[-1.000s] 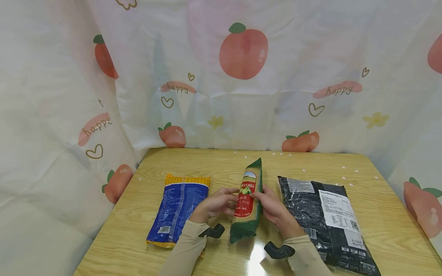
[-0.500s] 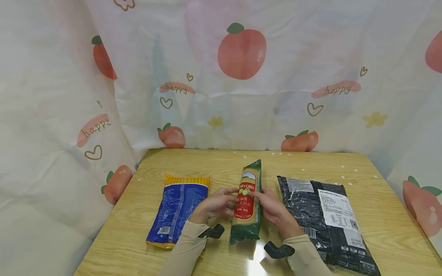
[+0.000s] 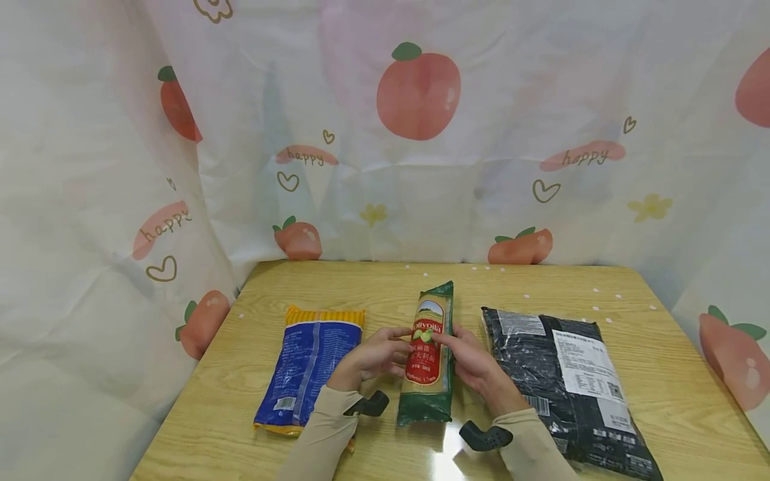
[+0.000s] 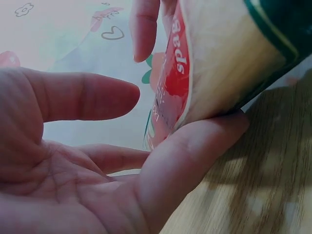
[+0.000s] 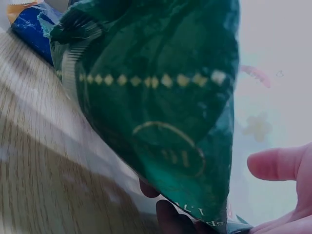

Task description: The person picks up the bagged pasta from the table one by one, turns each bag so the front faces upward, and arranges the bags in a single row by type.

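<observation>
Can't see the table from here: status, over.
Right hand holding pasta pack, left hand touching it. Blue bag left, black bag right. Neither blocks the pack.

PLACE: screened-off tabletop workspace, probably indoors | fruit-print cloth (image 3: 469, 187) | wood-grain table (image 3: 375, 290)

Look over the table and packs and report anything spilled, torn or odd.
Only the small white dots scattered over the far part of the table look odd, breaking up the wood grain; stuck marks or loose bits, I can't tell. No tear shows on the spaghetti pack, blue pack or black pack.
</observation>
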Demonstrator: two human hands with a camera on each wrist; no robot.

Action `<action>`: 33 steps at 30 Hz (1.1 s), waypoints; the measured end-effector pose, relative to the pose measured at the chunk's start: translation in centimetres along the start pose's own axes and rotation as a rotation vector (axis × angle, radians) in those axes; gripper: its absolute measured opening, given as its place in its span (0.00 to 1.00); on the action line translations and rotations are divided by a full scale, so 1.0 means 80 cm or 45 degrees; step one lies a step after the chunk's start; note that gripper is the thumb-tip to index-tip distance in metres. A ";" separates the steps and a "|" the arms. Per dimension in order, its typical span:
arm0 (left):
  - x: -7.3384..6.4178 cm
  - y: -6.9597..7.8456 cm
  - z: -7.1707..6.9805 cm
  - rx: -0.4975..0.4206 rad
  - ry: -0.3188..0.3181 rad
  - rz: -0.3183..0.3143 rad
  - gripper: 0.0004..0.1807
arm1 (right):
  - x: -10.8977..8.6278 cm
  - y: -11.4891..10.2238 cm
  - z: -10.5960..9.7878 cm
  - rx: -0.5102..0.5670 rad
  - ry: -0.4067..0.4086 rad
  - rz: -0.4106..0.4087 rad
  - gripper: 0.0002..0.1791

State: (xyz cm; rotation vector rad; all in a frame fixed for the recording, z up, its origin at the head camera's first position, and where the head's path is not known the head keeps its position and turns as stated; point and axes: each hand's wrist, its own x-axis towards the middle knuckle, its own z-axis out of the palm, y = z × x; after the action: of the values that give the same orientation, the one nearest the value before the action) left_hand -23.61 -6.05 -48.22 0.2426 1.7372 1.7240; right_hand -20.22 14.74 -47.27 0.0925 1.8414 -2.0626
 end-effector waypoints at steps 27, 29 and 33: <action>-0.004 0.004 -0.005 0.083 0.103 -0.004 0.41 | 0.005 0.012 0.001 0.095 0.043 0.080 0.35; -0.004 0.004 -0.005 0.076 0.111 -0.002 0.41 | 0.005 0.012 0.002 0.090 0.044 0.085 0.35; -0.002 0.002 -0.007 0.045 0.107 0.007 0.40 | 0.006 0.011 0.002 0.102 0.027 0.079 0.35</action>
State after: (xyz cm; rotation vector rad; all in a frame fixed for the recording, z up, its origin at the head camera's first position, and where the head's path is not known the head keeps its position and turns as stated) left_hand -23.86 -6.54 -48.04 0.1931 1.8307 1.7310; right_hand -20.33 14.39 -48.23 0.1908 1.7455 -2.1006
